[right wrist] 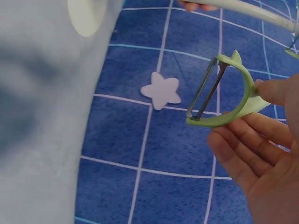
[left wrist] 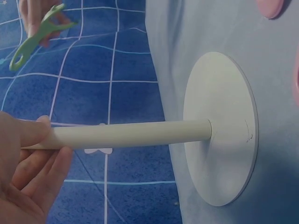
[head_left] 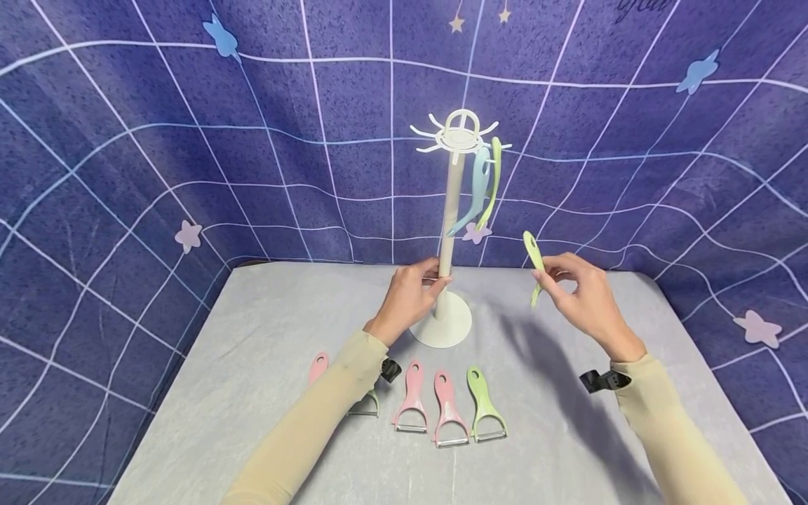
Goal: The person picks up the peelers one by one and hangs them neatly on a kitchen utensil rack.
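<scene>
While the left hand [head_left: 410, 291] grips the post [left wrist: 135, 134] of the hook stand [head_left: 445, 256], we see the right hand [head_left: 582, 291] pinch a green Y-peeler [head_left: 536, 261] in the air beside it. We judge this peeler light, stiff, perhaps slippery, safest held by its handle [left wrist: 31, 45], away from the blade [right wrist: 202, 87].

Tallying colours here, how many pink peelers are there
3 on the table: one pink peeler partly behind the left sleeve, a second and third right of it; others may be hidden.
</scene>
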Tool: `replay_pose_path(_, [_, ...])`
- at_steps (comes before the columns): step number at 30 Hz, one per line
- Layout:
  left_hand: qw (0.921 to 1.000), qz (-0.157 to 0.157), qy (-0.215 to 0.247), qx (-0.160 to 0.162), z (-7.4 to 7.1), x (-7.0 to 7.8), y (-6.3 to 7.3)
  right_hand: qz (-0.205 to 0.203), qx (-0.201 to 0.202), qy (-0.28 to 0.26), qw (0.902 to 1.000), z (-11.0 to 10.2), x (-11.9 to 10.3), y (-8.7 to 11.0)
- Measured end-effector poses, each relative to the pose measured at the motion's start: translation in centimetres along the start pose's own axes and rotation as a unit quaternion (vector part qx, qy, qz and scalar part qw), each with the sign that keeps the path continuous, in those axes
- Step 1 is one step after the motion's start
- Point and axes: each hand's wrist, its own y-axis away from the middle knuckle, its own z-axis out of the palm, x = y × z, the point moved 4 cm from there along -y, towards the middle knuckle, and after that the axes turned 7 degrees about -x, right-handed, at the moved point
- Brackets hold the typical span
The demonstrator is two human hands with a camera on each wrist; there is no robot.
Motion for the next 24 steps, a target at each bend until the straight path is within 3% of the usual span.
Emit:
replay_pose_path(16, [1.0,-0.002,-0.001,-0.002,0.1,-0.1,0.0,-0.023,0.028,-0.078,0.9963,-1.9,-0.7,-5.8])
replay_pose_path(24, [1.0,0.0,0.003,0.0,0.1,0.0,-0.1,-0.042,0.027,-0.143,0.9885,-2.6,-1.8,-8.5])
